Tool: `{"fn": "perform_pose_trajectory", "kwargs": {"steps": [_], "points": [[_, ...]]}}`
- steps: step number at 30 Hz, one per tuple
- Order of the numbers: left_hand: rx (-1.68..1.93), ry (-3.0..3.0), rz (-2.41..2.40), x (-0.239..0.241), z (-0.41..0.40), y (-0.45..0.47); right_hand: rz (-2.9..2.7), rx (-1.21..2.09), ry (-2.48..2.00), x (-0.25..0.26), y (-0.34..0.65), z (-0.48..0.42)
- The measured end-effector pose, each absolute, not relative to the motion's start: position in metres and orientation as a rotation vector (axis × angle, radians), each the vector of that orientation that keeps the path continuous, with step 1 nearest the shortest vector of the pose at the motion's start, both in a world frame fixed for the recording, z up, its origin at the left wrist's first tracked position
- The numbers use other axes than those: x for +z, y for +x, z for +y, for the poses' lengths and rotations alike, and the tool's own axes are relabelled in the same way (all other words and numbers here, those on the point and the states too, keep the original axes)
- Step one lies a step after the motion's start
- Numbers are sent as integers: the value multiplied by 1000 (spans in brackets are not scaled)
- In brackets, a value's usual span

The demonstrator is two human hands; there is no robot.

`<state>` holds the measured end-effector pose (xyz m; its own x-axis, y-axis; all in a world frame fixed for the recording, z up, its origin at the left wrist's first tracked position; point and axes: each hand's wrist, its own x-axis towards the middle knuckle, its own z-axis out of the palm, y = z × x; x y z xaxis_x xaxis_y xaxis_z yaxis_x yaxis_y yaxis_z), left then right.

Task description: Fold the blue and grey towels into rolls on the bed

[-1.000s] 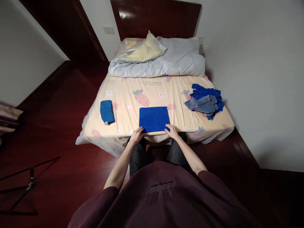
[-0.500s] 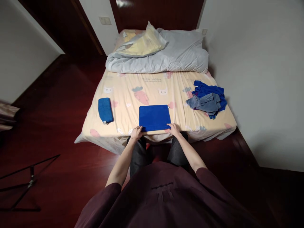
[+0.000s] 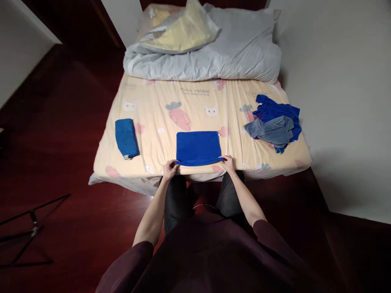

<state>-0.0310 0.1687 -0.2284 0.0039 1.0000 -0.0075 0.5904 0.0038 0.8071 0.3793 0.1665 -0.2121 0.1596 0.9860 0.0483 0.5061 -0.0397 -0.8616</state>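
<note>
A blue towel lies flat on the bed in front of me, its near edge lifted and turned up in a narrow strip. My left hand pinches the near left corner of that strip. At the near right corner, my right hand grips the same edge between thumb and fingers. A small white tag shows at the towel's far right corner. To the left lies a folded teal-blue towel, apart from both hands.
On the right of the bed sits a rumpled pile of blue cloths with a grey-blue cloth on top. A grey quilt and a yellow pillow lie at the head end. A black metal stand is on the floor at left.
Both hands have raised the towel's near edge and moved it slightly away from me, making a thin fold. The view has tilted down and come closer to the bed.
</note>
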Motion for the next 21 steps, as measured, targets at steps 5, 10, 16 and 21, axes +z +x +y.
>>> {"fn": "perform_pose_trajectory", "kwargs": {"steps": [5,10,16,21], "points": [[859,1598,1679,-232,167,-30,-1415,782,-1623,-214,378,165],[882,1569,1767,-230,167,-22,-1351,764,-1599,-214,374,166],[874,1586,1824,-217,155,-18,-1373,840,-1650,-203,374,165],[784,1613,1803,-210,125,-27,-1465,866,-1662,-192,381,143]]}}
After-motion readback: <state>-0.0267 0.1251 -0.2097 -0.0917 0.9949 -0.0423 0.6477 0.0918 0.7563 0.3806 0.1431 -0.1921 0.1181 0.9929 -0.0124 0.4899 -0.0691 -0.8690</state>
